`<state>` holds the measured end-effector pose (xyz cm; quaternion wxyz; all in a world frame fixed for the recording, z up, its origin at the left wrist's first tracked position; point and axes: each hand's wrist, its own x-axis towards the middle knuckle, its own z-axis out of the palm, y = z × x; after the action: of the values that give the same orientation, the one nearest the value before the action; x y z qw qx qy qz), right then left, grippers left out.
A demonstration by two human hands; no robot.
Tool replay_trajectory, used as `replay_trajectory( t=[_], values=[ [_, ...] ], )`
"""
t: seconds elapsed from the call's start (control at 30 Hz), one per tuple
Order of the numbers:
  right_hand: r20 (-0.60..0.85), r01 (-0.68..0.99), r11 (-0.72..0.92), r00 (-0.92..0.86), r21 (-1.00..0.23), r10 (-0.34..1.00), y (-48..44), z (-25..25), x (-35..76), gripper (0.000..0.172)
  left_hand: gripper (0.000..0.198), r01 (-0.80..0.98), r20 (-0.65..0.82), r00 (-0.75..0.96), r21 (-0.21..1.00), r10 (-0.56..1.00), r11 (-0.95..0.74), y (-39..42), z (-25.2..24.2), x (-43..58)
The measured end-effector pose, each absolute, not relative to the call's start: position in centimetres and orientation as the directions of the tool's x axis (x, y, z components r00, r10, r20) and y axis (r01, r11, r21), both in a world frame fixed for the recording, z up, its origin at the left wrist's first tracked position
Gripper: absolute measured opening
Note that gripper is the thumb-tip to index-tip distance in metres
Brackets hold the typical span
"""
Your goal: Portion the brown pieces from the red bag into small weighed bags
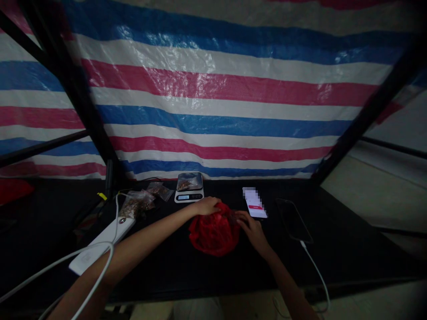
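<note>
A crumpled red plastic bag (215,235) rests on the black table in front of me, its top edge bunched. My left hand (207,206) grips the bag's upper left rim, the fingertips curled over the edge. At the upper right rim, my right hand (251,227) has its fingers bent against the plastic, seemingly pinching it. What lies inside the bag is too dark to make out. Just behind my left hand stands a small digital scale (189,196), with a clear zip bag of brown pieces (187,183) on its plate.
Several clear bags of brown bits (133,204) lie left of the scale, beside a white power strip (100,249) with a white cable (108,262). A lit phone (255,203) and a dark phone (293,220) on a cable lie right. Striped sheeting (216,120) hangs behind.
</note>
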<state>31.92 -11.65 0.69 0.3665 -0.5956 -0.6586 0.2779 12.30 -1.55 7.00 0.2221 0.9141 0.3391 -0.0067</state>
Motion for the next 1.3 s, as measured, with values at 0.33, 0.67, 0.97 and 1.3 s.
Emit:
replay_trajectory(
  t=[0.33,0.67,0.97,1.3],
  values=[
    [0.241,0.417,0.265,-0.109,-0.870,0.964,-11.3,5.9,32.0,0.029,0.046,0.648,0.117,0.646,0.438,0.754,-0.623,3.6,8.3,6.0],
    [0.368,0.446,0.441,-0.245,-0.779,0.897,-4.0,10.6,30.0,0.028,0.072,0.787,0.083,0.497,0.378,0.864,-0.489,8.1,5.4,3.9],
    [0.353,0.478,0.478,-0.331,-0.737,0.875,3.6,9.8,26.7,0.027,0.041,0.656,0.154,0.480,0.591,0.864,-0.470,8.8,5.5,3.3],
    [0.438,0.776,0.505,-0.331,-0.376,0.836,6.3,12.4,22.7,0.029,0.046,0.214,0.256,0.456,0.898,0.853,-0.384,8.5,6.0,2.9]
  ],
)
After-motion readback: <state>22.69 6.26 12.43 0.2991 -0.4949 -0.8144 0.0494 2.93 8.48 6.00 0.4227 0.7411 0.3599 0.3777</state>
